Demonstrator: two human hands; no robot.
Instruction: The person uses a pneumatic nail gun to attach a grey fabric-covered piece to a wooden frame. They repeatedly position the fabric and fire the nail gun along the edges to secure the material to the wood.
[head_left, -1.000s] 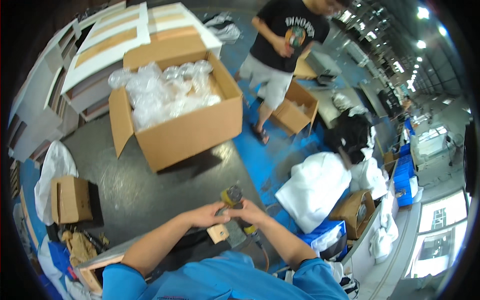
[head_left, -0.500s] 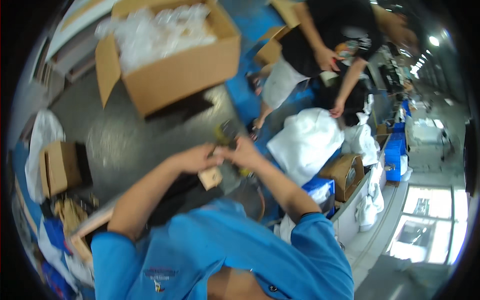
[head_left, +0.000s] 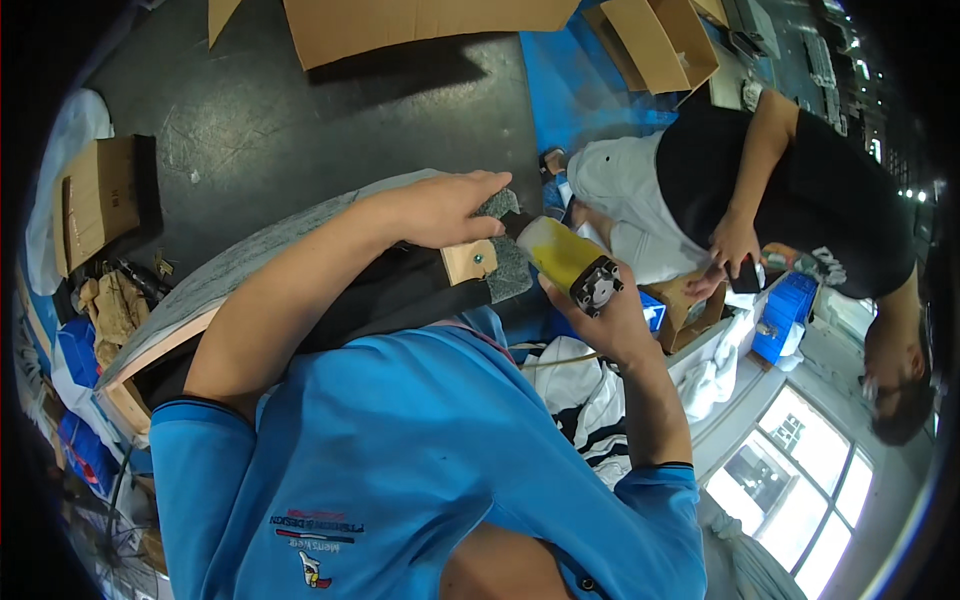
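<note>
My left hand [head_left: 445,210] lies over the end of a long padded wooden frame [head_left: 170,350], its thumb and fingers closed on grey fabric [head_left: 512,265]. Below the thumb, a pale wooden block [head_left: 468,262] with a round metal-rimmed hole sticks out at the frame's end. In my right hand [head_left: 618,318] is a yellow air staple gun [head_left: 560,255], its round metal cap facing me. Its front end, blurred, points left toward the fabric and stands a little apart from it. Black cloth [head_left: 350,315] hangs along the frame's near side.
A large cardboard box [head_left: 420,25] stands at the far side of the dark table [head_left: 260,120]; a small carton [head_left: 100,205] is at its left. A co-worker in a black shirt [head_left: 800,170] stands at right, a dark object in hand. Blue bins [head_left: 785,315] stand beyond.
My hands have parted: the right has drawn away with the staple gun, while the left now lies on the fabric. My view has shifted; the co-worker no longer reaches toward the white bag.
</note>
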